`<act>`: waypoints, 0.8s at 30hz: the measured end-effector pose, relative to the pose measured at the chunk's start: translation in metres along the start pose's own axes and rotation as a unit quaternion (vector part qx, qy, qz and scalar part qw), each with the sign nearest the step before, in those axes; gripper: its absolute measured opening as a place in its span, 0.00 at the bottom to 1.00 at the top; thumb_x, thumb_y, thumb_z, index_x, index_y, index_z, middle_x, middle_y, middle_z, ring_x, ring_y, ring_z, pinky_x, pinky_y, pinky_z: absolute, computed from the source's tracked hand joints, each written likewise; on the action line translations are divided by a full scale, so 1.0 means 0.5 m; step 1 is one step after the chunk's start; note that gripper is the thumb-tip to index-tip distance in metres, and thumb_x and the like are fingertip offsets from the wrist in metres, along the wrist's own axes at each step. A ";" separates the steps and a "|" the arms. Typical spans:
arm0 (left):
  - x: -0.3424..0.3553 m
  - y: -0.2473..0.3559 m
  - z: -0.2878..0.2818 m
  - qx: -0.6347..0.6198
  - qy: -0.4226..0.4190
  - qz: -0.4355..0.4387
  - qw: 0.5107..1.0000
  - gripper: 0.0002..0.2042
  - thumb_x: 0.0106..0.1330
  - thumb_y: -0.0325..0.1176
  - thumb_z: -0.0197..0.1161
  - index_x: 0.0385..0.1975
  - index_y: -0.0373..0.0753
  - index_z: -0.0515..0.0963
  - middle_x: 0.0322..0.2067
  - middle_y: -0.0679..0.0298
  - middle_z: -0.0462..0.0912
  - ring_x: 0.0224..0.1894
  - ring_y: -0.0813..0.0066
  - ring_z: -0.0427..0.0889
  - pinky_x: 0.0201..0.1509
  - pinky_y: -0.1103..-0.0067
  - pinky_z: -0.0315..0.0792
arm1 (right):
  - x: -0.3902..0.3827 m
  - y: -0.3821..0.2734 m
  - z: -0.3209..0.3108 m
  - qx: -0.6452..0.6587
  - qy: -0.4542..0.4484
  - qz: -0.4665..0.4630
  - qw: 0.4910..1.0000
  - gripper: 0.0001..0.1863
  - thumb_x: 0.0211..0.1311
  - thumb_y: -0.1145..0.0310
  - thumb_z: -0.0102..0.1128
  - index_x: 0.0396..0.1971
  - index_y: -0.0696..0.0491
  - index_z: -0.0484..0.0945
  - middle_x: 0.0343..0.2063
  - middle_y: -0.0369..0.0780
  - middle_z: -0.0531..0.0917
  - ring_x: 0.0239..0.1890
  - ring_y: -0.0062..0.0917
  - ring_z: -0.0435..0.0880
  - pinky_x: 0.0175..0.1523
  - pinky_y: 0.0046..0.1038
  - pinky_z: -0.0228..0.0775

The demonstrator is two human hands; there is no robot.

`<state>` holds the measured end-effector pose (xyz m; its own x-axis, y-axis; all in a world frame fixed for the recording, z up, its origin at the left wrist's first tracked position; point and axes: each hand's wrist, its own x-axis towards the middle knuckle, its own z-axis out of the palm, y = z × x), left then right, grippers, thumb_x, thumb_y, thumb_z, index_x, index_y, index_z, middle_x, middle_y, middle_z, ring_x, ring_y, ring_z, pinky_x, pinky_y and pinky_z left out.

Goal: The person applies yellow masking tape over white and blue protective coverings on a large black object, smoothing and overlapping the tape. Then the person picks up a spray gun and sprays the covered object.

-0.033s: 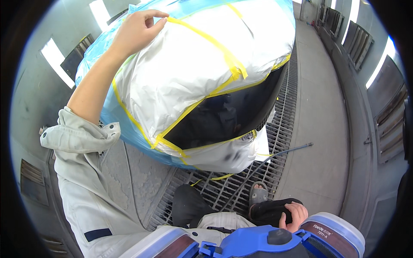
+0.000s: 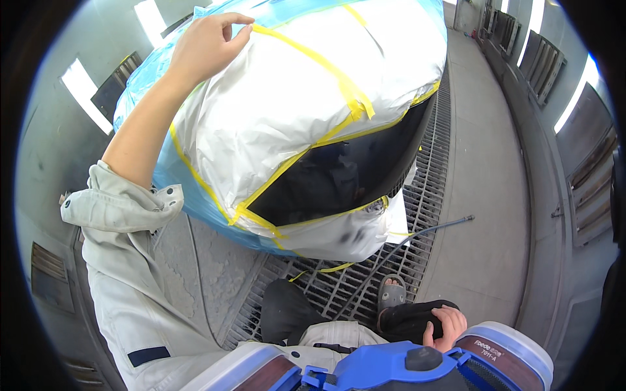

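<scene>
My left hand (image 2: 215,40) pinches the upper end of a yellow tape strip (image 2: 303,57) at the top of a vehicle covered in white masking sheet (image 2: 248,124) and blue plastic film (image 2: 163,163). Below, yellow tape edges an uncovered glossy black panel (image 2: 326,176). My right hand (image 2: 443,326) rests on my black-clad right knee at the bottom, fingers slightly bent and apart, holding nothing.
A metal floor grate (image 2: 430,150) runs under and beside the vehicle, with a hose (image 2: 437,227) across it. Grey concrete (image 2: 482,208) lies to the right. Booth walls (image 2: 45,163) with panels and strip lights flank both sides. A blue respirator (image 2: 391,358) fills the lower edge.
</scene>
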<state>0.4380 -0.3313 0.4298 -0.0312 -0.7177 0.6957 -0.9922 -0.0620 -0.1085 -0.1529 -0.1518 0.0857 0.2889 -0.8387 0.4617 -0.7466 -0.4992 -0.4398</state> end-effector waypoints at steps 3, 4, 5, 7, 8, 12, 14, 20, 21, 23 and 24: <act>0.014 0.041 -0.015 -0.025 0.005 -0.094 0.995 0.20 0.69 0.40 0.71 0.60 0.44 0.88 0.39 0.54 0.87 0.47 0.61 0.86 0.58 0.64 0.76 | -0.003 0.000 -0.003 0.002 -0.009 -0.001 1.000 0.18 0.44 0.73 0.73 0.41 0.54 0.88 0.42 0.43 0.91 0.54 0.43 0.90 0.64 0.47 0.77; 0.022 0.051 -0.023 -0.063 -0.013 -0.123 0.990 0.26 0.67 0.42 0.72 0.65 0.45 0.86 0.47 0.48 0.90 0.54 0.56 0.87 0.66 0.60 0.76 | -0.004 0.000 -0.005 0.003 -0.009 0.001 1.000 0.18 0.44 0.73 0.73 0.41 0.54 0.88 0.42 0.43 0.91 0.54 0.43 0.90 0.64 0.47 0.77; 0.029 0.060 -0.026 -0.033 0.003 -0.031 0.999 0.23 0.66 0.41 0.72 0.62 0.44 0.87 0.47 0.48 0.90 0.53 0.54 0.87 0.64 0.59 0.76 | -0.004 -0.002 -0.005 0.006 0.001 0.001 1.000 0.18 0.44 0.73 0.73 0.41 0.54 0.88 0.42 0.43 0.91 0.54 0.43 0.90 0.64 0.47 0.77; 0.037 0.072 -0.025 0.028 0.033 0.153 0.987 0.19 0.65 0.39 0.71 0.55 0.42 0.89 0.47 0.49 0.90 0.51 0.50 0.87 0.62 0.58 0.78 | -0.004 -0.005 -0.006 0.000 -0.003 0.013 1.000 0.18 0.44 0.73 0.73 0.41 0.54 0.88 0.42 0.43 0.91 0.53 0.43 0.90 0.63 0.47 0.77; 0.043 0.078 -0.017 0.030 0.043 0.205 0.977 0.18 0.65 0.38 0.71 0.54 0.42 0.90 0.47 0.48 0.90 0.50 0.49 0.87 0.61 0.58 0.78 | -0.004 -0.007 -0.007 -0.002 0.007 0.009 1.000 0.18 0.44 0.73 0.73 0.40 0.54 0.88 0.42 0.43 0.91 0.53 0.43 0.90 0.63 0.47 0.77; 0.072 0.099 0.026 0.047 0.016 0.294 0.954 0.11 0.66 0.37 0.69 0.44 0.43 0.92 0.40 0.53 0.90 0.47 0.49 0.88 0.59 0.58 0.77 | 0.000 -0.012 -0.007 -0.001 -0.004 0.012 1.000 0.18 0.44 0.73 0.72 0.41 0.55 0.88 0.42 0.44 0.91 0.53 0.44 0.90 0.63 0.47 0.77; 0.077 0.098 0.029 0.100 -0.057 0.270 0.956 0.09 0.66 0.38 0.70 0.40 0.44 0.92 0.36 0.57 0.91 0.47 0.52 0.88 0.59 0.60 0.77 | 0.002 -0.012 -0.008 0.006 0.001 -0.001 1.000 0.18 0.45 0.73 0.72 0.41 0.55 0.88 0.41 0.45 0.91 0.53 0.44 0.90 0.62 0.47 0.77; 0.041 0.100 -0.002 0.082 -0.027 0.298 0.951 0.05 0.64 0.38 0.72 0.31 0.45 0.90 0.33 0.64 0.90 0.44 0.60 0.87 0.60 0.63 0.76 | 0.004 -0.016 -0.006 0.010 -0.003 0.005 1.000 0.18 0.46 0.73 0.72 0.42 0.55 0.87 0.42 0.45 0.91 0.53 0.45 0.90 0.62 0.47 0.77; 0.032 0.103 -0.011 0.083 -0.011 0.309 0.947 0.05 0.64 0.38 0.72 0.31 0.45 0.90 0.33 0.64 0.90 0.44 0.60 0.86 0.60 0.63 0.75 | 0.003 -0.017 -0.007 0.007 -0.012 0.005 1.000 0.18 0.47 0.73 0.72 0.42 0.55 0.87 0.42 0.45 0.91 0.53 0.46 0.90 0.62 0.47 0.77; 0.015 0.112 -0.026 0.083 0.020 0.330 0.940 0.05 0.64 0.37 0.71 0.30 0.45 0.90 0.33 0.65 0.90 0.44 0.60 0.86 0.60 0.63 0.75 | 0.003 -0.017 -0.010 0.007 -0.012 0.003 1.000 0.18 0.48 0.73 0.71 0.42 0.55 0.87 0.42 0.45 0.91 0.53 0.46 0.90 0.62 0.47 0.77; 0.006 0.117 -0.032 0.090 0.022 0.332 0.939 0.05 0.64 0.37 0.72 0.30 0.45 0.89 0.33 0.65 0.89 0.44 0.60 0.86 0.61 0.63 0.75 | 0.002 -0.018 -0.012 0.007 -0.022 0.005 1.000 0.18 0.48 0.73 0.71 0.43 0.55 0.87 0.42 0.45 0.91 0.53 0.46 0.89 0.63 0.47 0.76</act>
<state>0.3779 -0.3257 0.4368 -0.6444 -0.6106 0.4603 -0.7160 0.2705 -0.6436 -0.1497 -0.1469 0.0946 0.3075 -0.8519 0.4240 -0.7414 -0.4938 -0.4544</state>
